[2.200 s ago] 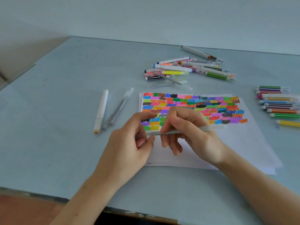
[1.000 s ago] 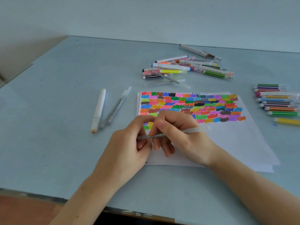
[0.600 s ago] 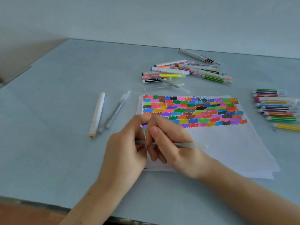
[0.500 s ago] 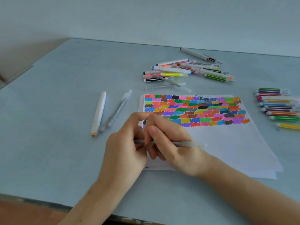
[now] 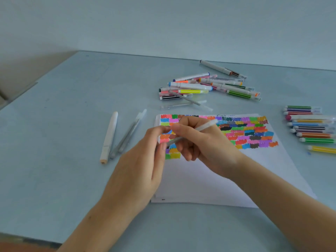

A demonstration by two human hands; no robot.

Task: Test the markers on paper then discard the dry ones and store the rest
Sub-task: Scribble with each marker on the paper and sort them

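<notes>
At the left, we see a white marker (image 5: pixel 109 136) and two pale pens (image 5: pixel 129 134) lying side by side on the grey table (image 5: pixel 54 106), apart from the rest; we take these for a sorted lot, though which lot we cannot tell. Around them the table runs bare to its left and near edges.

In the middle, our left hand (image 5: pixel 140 168) pinches the lower end of a translucent marker (image 5: pixel 192 131) between thumb and fingertips, while our right hand (image 5: pixel 201 142) curls its fingers round the barrel, holding it tilted just above the paper (image 5: pixel 209 180). Whether the cap is on or coming off is too blurred to say. The paper's far half is filled with colour swatches, so we judge testing well advanced; its near half is blank.

Beyond the paper lies a loose heap of markers (image 5: pixel 209 88), probably untested. At the right a neat row of markers (image 5: pixel 312 128) sits close to the table's right side, leaving little room there. No bin or storage case shows.
</notes>
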